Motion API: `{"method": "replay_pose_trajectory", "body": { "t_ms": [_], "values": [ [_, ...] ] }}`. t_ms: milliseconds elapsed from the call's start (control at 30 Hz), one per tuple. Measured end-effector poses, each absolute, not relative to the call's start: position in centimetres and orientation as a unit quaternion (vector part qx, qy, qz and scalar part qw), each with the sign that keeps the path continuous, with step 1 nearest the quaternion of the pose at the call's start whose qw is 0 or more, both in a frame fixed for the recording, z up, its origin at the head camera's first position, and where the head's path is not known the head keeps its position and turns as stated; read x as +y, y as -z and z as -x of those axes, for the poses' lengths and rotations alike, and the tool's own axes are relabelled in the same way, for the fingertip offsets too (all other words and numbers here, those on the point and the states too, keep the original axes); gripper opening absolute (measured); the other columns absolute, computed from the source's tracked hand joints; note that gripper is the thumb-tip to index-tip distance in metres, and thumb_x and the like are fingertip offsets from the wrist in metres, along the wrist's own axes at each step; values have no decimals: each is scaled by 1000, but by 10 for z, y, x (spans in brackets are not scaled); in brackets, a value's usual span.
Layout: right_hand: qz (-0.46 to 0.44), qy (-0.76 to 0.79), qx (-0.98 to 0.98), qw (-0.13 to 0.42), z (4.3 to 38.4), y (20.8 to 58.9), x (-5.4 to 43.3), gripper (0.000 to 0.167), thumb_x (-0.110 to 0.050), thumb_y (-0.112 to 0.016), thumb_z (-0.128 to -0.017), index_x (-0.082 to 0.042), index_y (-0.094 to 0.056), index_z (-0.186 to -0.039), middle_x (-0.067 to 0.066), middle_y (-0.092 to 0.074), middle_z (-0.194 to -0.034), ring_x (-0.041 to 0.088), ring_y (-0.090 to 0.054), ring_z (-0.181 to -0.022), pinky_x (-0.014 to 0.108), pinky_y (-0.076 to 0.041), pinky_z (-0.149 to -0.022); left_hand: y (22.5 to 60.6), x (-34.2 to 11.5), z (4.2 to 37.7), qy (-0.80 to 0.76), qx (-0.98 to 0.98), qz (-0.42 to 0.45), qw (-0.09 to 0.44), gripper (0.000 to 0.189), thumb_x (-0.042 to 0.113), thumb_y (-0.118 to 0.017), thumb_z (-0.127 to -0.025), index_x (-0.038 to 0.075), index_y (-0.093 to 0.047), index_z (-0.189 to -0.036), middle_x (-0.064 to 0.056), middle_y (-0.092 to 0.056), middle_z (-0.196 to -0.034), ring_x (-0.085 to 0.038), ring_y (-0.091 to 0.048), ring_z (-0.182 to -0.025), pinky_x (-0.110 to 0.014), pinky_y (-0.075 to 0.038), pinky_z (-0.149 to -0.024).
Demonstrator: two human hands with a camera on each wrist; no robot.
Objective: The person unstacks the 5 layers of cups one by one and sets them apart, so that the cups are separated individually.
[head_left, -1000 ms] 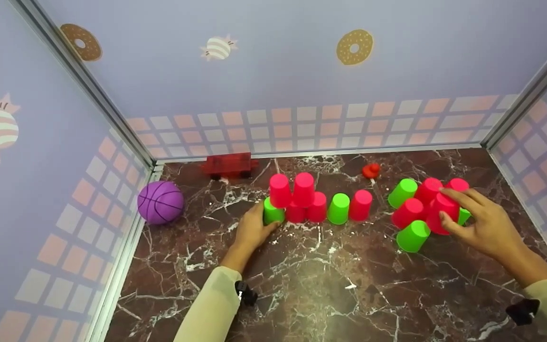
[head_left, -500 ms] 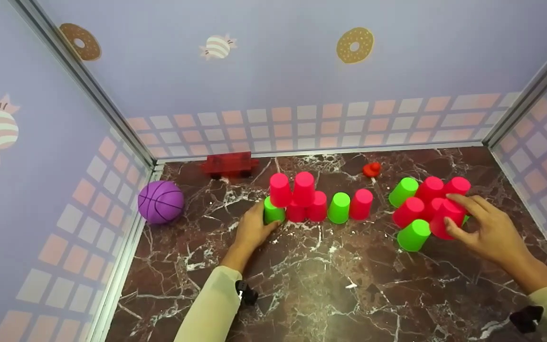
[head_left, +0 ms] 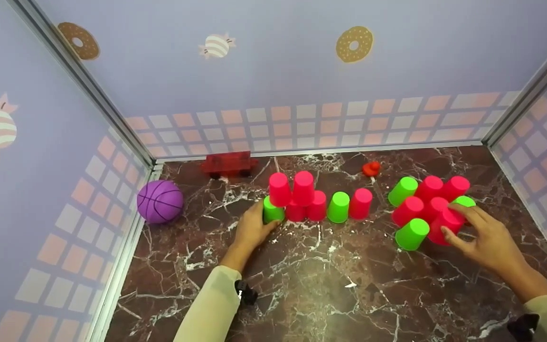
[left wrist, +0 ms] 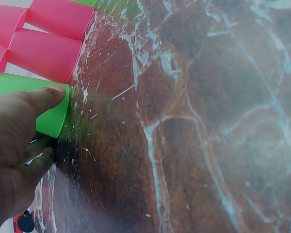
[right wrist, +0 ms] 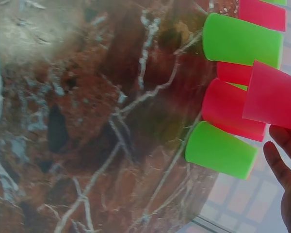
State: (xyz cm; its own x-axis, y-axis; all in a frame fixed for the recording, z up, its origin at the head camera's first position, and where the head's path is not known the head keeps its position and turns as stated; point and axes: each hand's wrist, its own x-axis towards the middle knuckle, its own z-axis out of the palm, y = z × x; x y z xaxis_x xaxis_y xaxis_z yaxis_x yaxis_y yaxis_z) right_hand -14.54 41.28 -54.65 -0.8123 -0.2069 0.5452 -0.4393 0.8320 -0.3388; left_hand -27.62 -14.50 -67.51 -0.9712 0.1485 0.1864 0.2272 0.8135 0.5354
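My left hand holds a green cup at the left end of a row of upside-down cups, its thumb along the near side. Two pink cups, one of them the left upper cup, form a second level on that end. My right hand grips another pink cup between thumb and fingers. In the right wrist view this pink cup is raised above the bases of its neighbours. Around it stand several pink and green cups, including a front green cup.
A separate green cup and a pink cup continue the row rightward. A purple ball lies by the left wall. At the back are a red see-through toy vehicle and a small red toy. Patterned walls enclose the marbled table.
My right hand has drawn the pink cup nearer to me, off the cluster's middle, uncovering more of a pink cup and a green one behind it. My left hand has stayed on its green cup.
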Motion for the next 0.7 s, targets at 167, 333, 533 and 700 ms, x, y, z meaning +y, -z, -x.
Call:
{"method": "replay_pose_trajectory", "body": {
  "t_ms": [167, 333, 533, 700],
  "values": [
    [-166, -229, -931, 231, 141, 559, 414, 70, -5, -97, -74, -3, -69, -139, 17, -76, -119, 21, -72, -92, -2, -43, -89, 675, -145, 277, 289, -950, 98, 68, 76, 40, -91, -88, 13, -60, -152, -12, -77, -133, -36, -77, -118, -56, -62, -100],
    [-165, -226, -935, 220, 139, 570, 414, 70, -4, -97, -73, -1, -68, -136, 19, -76, -120, 32, -74, -91, -4, -40, -89, 676, -145, 276, 291, -949, 101, 69, 76, 41, -90, -89, 12, -60, -153, -13, -76, -134, -37, -77, -118, -56, -62, -100],
    [-171, -227, -936, 206, 138, 578, 412, 69, -3, -97, -75, 1, -67, -137, 19, -76, -119, 33, -77, -86, 0, -49, -82, 675, -145, 276, 299, -946, 102, 75, 74, 41, -92, -88, 12, -62, -150, -13, -77, -132, -36, -77, -116, -56, -63, -98],
    [-168, -230, -938, 196, 137, 582, 412, 69, -2, -96, -77, 1, -65, -139, 22, -75, -122, 40, -79, -85, 2, -50, -79, 674, -145, 276, 298, -947, 102, 70, 74, 41, -92, -89, 13, -62, -150, -12, -77, -133, -36, -77, -117, -55, -63, -99]
  ]
}}
